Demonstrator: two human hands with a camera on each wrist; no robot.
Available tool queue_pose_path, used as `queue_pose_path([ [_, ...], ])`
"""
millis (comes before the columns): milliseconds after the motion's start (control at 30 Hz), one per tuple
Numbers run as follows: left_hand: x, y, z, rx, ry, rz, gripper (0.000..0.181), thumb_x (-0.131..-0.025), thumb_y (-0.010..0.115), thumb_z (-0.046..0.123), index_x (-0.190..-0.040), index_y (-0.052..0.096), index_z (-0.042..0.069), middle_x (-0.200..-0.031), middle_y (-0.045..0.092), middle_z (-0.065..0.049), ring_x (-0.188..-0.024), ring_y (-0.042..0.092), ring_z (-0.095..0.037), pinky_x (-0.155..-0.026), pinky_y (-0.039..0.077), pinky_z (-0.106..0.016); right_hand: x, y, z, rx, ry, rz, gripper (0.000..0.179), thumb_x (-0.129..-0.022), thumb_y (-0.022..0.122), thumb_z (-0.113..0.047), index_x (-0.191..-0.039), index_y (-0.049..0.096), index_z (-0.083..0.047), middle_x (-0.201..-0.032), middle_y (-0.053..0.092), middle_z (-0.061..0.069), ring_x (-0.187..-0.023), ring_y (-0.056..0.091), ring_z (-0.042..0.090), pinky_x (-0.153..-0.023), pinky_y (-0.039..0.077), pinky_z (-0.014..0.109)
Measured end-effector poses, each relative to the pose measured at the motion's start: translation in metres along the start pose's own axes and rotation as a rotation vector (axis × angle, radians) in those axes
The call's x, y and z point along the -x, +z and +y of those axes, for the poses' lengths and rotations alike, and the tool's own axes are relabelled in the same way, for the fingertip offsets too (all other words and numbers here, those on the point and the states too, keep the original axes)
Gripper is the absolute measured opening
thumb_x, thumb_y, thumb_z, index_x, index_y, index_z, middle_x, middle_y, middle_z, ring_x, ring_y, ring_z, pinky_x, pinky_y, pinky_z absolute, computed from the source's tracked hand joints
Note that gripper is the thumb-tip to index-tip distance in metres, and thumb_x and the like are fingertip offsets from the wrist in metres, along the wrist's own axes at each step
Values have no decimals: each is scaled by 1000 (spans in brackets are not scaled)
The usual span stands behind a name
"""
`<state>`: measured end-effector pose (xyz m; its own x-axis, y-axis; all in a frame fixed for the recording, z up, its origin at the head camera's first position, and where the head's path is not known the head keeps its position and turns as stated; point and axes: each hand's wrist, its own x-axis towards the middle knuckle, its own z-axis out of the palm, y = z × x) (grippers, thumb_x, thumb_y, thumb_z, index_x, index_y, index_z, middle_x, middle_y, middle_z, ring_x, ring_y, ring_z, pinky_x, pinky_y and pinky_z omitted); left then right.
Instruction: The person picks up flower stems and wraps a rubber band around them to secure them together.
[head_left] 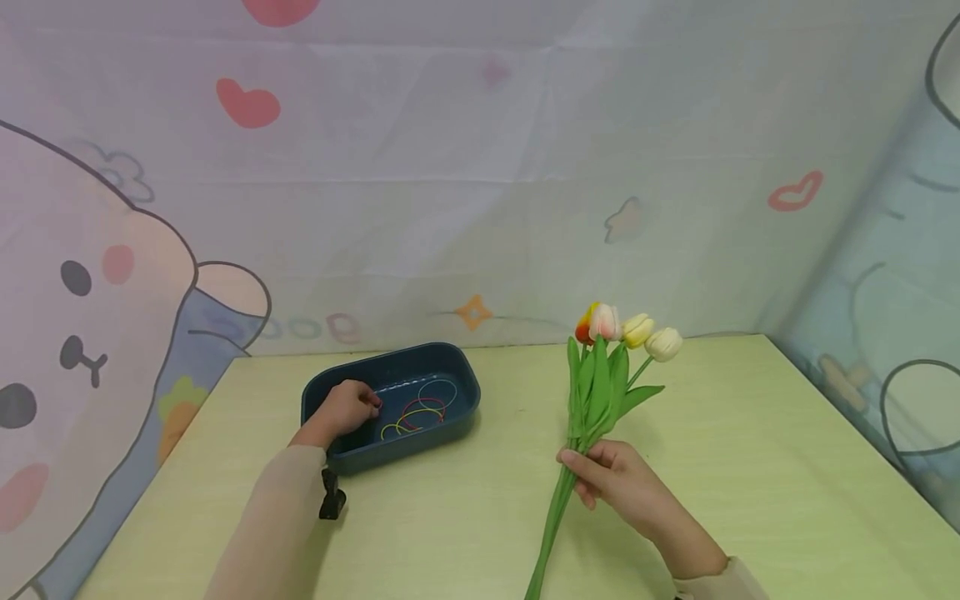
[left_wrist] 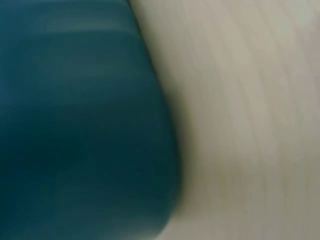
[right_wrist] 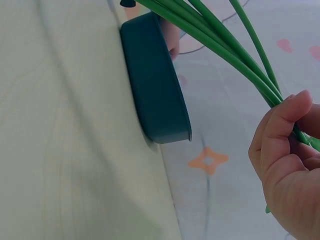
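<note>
My right hand [head_left: 618,483] grips a bunch of artificial tulips [head_left: 600,392] by the stems, thumb across the front. Their heads are red-yellow, pink-white, yellow and cream, above green leaves. In the right wrist view the fingers curl round the green stems [right_wrist: 225,50]. My left hand [head_left: 348,408] is inside a dark blue tray [head_left: 405,454], its fingertips pinching a small red rubber band [head_left: 378,404] that is mostly hidden. Several thin rubber bands [head_left: 422,411] in red, yellow and teal lie on the tray floor. The left wrist view is blurred and shows only the tray's outer wall [left_wrist: 90,125] beside the table.
A pale yellow-green table [head_left: 465,533] carries the tray at its back left. Behind it hangs a printed cloth backdrop [head_left: 480,208] with hearts and a bear. A small black piece [head_left: 332,496] shows at the left sleeve, near the tray's front corner.
</note>
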<state>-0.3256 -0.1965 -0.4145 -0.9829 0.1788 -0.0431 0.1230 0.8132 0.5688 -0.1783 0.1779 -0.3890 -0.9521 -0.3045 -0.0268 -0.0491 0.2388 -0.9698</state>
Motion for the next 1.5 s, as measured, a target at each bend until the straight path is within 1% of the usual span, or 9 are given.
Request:
queue_pose_path([
  [233, 1, -5, 12, -40, 23, 7, 14, -84, 53, 3, -86, 64, -3, -82, 62, -11, -68, 50, -18, -62, 44, -30, 2, -1, -3, -6, -29, -17, 40, -91, 52, -32, -64, 49, -3, -53, 47, -3, -52, 42, 8, -55, 39, 24],
  [400, 0, -7, 17, -42, 12, 4, 14, -84, 48, 1, -86, 61, -2, -84, 59, -10, -66, 47, -18, -58, 39, -27, 3, -2, -6, -15, -25, -13, 38, -90, 52, -32, -63, 48, -6, -53, 48, -3, -53, 44, 8, -59, 40, 23],
  [533, 1, -9, 17, -43, 16, 17, 18, -85, 44, 0, -92, 61, -3, -90, 59, -12, -68, 47, -19, -60, 40, -28, 5, -3, -8, -30, -30, -15, 36, -91, 51, -31, -64, 48, -8, -53, 47, -3, -54, 45, 8, -64, 40, 22],
  [700, 6, -13, 21, -11, 40, 56, 19, -91, 41, 3, -98, 58, -2, -91, 57, -14, -69, 47, -20, -61, 40, -30, 7, -4, -11, -41, -44, -15, 35, -91, 51, -30, -64, 48, -8, -53, 47, -4, -54, 45, 8, -65, 41, 22],
  [833, 11, -17, 26, 30, 68, 114, 17, -93, 43, 7, -98, 57, 1, -88, 57, -13, -67, 46, -19, -60, 39, -30, 7, -6, -12, -34, -45, -2, 36, -91, 51, -30, -63, 48, -8, -53, 48, -4, -54, 45, 7, -62, 40, 22],
  [1000, 18, -18, 32, 75, 134, 202, 16, -94, 44, 8, -98, 58, 2, -87, 60, -10, -74, 53, -20, -64, 42, -30, 8, -7, -14, -17, -32, 19, 37, -91, 51, -33, -64, 49, -8, -53, 48, -3, -55, 47, 9, -67, 41, 24],
  [1200, 37, -17, 57, 162, 237, 297, 15, -93, 46, 8, -97, 59, 4, -88, 64, -12, -76, 58, -19, -61, 45, -27, 11, -10, -20, -29, -35, 25, 36, -91, 51, -32, -64, 49, -8, -54, 48, -3, -56, 47, 10, -69, 41, 26],
  [1367, 56, -15, 79, 204, 349, 331, 14, -93, 48, 10, -96, 60, 5, -85, 65, -8, -76, 60, -17, -61, 47, -25, 12, -12, -22, -45, -21, 36, 37, -91, 51, -33, -63, 48, -9, -53, 47, -3, -55, 46, 10, -65, 41, 26],
  [1500, 72, -12, 94, 239, 421, 316, 12, -92, 49, 11, -95, 60, 8, -82, 64, -5, -77, 60, -17, -62, 49, -23, 12, -14, -21, -56, -20, 42, 37, -91, 51, -34, -62, 49, -10, -54, 47, -4, -54, 45, 9, -63, 41, 25],
])
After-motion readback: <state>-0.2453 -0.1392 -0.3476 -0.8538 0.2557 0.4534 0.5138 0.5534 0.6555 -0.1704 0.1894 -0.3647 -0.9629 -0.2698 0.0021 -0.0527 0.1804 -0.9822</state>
